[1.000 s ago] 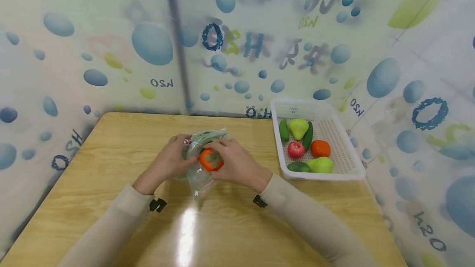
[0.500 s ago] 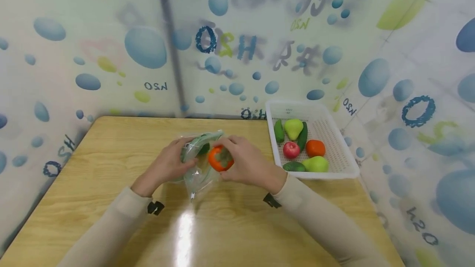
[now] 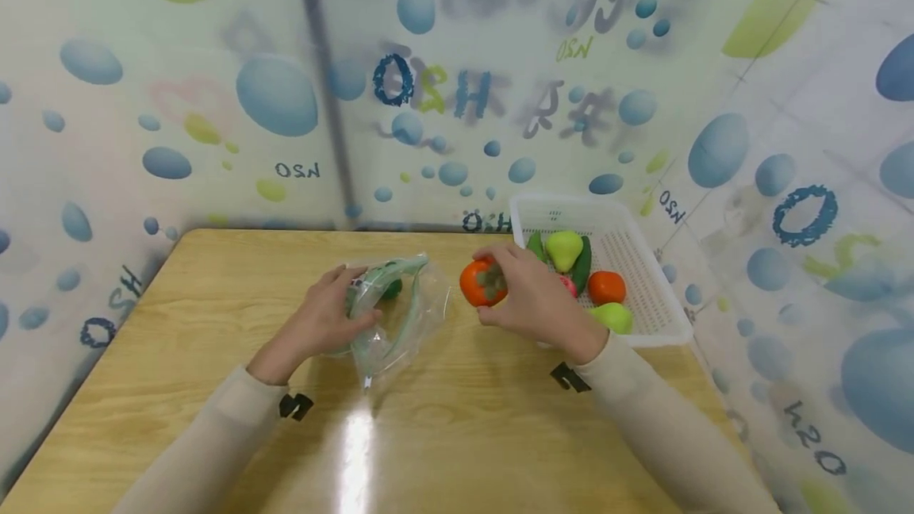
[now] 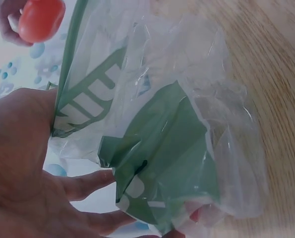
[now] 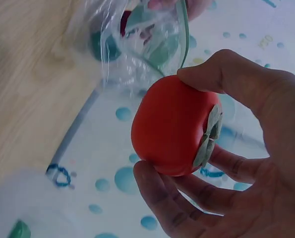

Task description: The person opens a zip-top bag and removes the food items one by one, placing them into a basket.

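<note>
An orange-red persimmon [image 3: 477,282] with a grey-green calyx is pinched between the thumb and fingers of my right hand [image 3: 539,300], above the table and just left of the basket. My left hand [image 3: 321,324] grips the left side of a clear zip bag [image 3: 410,331] with green edging and print, thumb at its opening. The bag's mouth gapes toward the right. Inside it lies a dark green item [image 3: 392,289]; in the right wrist view a dark red patch [image 5: 126,22] also shows through the plastic. The left fingertips are partly hidden behind the bag.
A white perforated basket [image 3: 628,240] stands at the table's back right. It holds a green pear [image 3: 564,248], an orange-red fruit [image 3: 607,287], another pear [image 3: 614,317], and several other items, partly covered by my right hand. A patterned wall [image 3: 428,181] borders the wooden table [image 3: 443,443].
My right hand has drawn the persimmon away from the bag's mouth and moved right, toward the basket. The left hand stays on the bag, whose opening now shows wider.
</note>
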The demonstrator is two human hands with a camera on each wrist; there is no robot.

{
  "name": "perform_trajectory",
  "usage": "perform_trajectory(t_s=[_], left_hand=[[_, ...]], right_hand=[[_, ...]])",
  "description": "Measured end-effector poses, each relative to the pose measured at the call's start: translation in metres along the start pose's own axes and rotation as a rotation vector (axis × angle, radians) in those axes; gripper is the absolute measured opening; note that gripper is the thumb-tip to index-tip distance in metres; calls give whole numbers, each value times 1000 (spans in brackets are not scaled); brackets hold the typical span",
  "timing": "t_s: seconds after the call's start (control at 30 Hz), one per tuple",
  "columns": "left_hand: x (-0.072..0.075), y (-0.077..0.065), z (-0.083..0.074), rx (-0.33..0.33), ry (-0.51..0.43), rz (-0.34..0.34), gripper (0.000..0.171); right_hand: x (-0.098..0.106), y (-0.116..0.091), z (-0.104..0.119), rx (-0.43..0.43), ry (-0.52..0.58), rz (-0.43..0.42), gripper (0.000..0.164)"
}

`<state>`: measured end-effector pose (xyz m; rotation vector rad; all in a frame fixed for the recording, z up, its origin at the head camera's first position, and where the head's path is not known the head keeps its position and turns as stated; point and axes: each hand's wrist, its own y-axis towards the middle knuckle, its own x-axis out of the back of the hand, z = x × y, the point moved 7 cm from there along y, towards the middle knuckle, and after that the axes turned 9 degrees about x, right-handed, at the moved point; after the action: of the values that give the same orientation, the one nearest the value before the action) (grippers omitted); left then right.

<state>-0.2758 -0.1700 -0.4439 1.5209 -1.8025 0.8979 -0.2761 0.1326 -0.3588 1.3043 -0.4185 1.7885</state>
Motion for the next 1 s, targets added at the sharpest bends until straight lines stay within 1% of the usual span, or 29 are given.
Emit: perform_trajectory(t_s=[0.13,0.3,0.43,0.57,0.63,0.77,0.87,1.0], left_hand=[[1,0,1,-1,3,-1,86],[-2,1,3,-5,9,14,86],[-3,2,4,3,12,26,85],[-4,2,5,22,16,41,86],[-4,2,5,30,18,50,86],[-4,2,5,42,15,60,86],[-5,3,6,46,10,67,84],[-6,4,6,41,5,70,79]], right_hand=[[13,-6,-19,-40,-24,-8,76],[25,-15,-50,-138,-43,4,73],[29,-19,-71,-200,-68,23,71],[28,-20,-87,-243,-86,73,71],[27,-20,-92,-258,-101,105,71],[21,-19,-101,-292,-96,175,70],[15,-17,-107,-294,-79,237,71],[8,-13,-111,-258,-88,298,70]])
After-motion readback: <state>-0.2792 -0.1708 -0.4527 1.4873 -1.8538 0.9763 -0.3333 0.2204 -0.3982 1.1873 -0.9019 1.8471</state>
